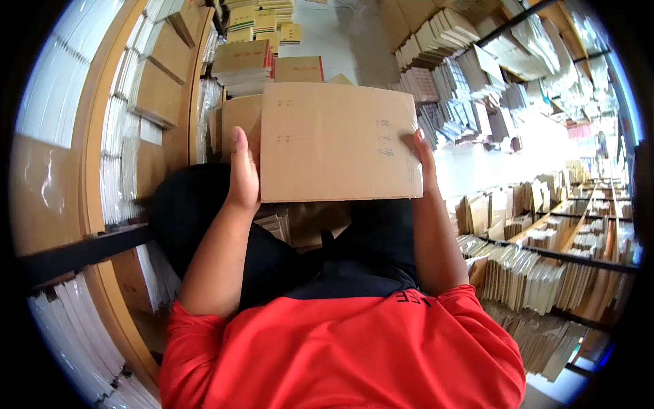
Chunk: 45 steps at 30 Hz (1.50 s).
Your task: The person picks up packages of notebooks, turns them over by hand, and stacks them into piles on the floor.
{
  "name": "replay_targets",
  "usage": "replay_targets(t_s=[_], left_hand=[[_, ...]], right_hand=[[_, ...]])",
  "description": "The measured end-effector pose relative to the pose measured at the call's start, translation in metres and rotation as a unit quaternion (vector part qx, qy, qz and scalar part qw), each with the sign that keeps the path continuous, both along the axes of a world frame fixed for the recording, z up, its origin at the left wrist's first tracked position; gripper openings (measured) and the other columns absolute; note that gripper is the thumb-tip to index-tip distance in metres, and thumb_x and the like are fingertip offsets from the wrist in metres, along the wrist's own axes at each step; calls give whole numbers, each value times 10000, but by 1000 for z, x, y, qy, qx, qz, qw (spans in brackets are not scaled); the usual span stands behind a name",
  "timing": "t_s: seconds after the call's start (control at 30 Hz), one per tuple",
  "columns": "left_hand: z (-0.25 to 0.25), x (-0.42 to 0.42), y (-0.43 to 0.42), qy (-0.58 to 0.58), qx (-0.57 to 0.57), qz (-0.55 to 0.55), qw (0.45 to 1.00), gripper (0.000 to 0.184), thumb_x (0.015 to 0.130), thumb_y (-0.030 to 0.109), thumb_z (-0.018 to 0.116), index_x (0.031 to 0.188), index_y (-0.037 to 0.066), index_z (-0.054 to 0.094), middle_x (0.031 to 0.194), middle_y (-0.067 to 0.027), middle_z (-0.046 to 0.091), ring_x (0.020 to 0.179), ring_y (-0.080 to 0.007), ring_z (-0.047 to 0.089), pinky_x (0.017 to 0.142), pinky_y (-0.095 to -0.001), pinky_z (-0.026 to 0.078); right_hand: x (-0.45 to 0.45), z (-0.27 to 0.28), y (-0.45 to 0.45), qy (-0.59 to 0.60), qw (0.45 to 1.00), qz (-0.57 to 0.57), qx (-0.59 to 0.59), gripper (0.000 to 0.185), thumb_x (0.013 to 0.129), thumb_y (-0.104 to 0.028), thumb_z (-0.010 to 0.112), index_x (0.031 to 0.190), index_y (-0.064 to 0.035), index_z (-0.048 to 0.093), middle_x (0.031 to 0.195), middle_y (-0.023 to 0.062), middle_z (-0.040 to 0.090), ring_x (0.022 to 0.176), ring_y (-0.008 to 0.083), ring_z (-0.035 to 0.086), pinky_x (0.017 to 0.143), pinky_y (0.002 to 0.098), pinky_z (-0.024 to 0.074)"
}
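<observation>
Between my two hands is a flat brown cardboard package (334, 150), its broad face turned up, with small dark printed characters and what looks like clear wrap at its right edge. My left hand (244, 170) presses its left side, thumb pointing up along the edge. On the opposite side my right hand (424, 160) grips the right edge, thumb up. The fingers of both hands are mostly hidden behind or under the package. It is held above my lap, over my dark trousers (272, 252).
Shelves with brown packages (167, 51) and white paper stacks (58, 68) rise on my left. Ahead on the floor stand brown book stacks (242, 61) and yellow-labelled bundles (266, 20). Racks of thin booklets (524, 273) line the right. A black shelf bar (88, 249) runs near my left knee.
</observation>
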<state>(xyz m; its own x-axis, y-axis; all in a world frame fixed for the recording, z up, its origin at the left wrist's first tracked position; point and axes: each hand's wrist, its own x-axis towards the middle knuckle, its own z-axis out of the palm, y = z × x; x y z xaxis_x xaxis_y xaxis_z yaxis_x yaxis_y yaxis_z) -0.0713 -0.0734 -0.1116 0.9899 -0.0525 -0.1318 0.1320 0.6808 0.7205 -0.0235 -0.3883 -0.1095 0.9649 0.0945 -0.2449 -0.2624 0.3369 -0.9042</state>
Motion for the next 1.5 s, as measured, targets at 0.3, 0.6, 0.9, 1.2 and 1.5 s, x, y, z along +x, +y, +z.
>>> replay_targets(t_s=[0.3,0.6,0.9,1.2,1.5], left_hand=[[-8,1,2,6,19,-5,1000,877,1049,727,270,1531,19,461,1468,-124,571,1333,-241,544,1119,-401,427],[-3,-3,3,-9,31,-36,999,753,1093,629,288,1518,34,463,1458,-122,567,1322,-231,550,1088,-386,459],[42,-4,17,-52,14,-1,999,787,1083,636,321,1596,40,341,1551,-92,474,1410,-219,462,1155,-396,395],[67,42,73,38,6,31,999,632,1082,465,480,1519,10,439,1398,-132,595,1243,-191,594,1033,-357,490],[27,142,161,116,275,54,953,640,976,299,679,1502,1,469,1349,-154,630,1230,-214,617,1041,-355,485]], right_hand=[[-15,28,1,-61,995,75,-23,915,1003,-598,507,1662,-43,198,1680,160,292,1526,294,327,1218,416,302],[-19,12,-6,-97,990,90,-45,797,1065,-581,371,1647,-56,227,1588,186,424,1419,328,481,1151,490,424],[-12,69,-3,-81,992,57,-77,996,981,-681,493,1641,2,192,1591,208,393,1448,327,437,1163,470,386],[86,86,62,-78,980,173,-67,762,1034,-390,505,1632,8,252,1635,173,368,1500,267,372,1214,406,297],[237,58,179,2,944,297,-142,506,1003,-127,563,1485,-5,466,1340,107,612,1189,187,606,1032,339,488]])
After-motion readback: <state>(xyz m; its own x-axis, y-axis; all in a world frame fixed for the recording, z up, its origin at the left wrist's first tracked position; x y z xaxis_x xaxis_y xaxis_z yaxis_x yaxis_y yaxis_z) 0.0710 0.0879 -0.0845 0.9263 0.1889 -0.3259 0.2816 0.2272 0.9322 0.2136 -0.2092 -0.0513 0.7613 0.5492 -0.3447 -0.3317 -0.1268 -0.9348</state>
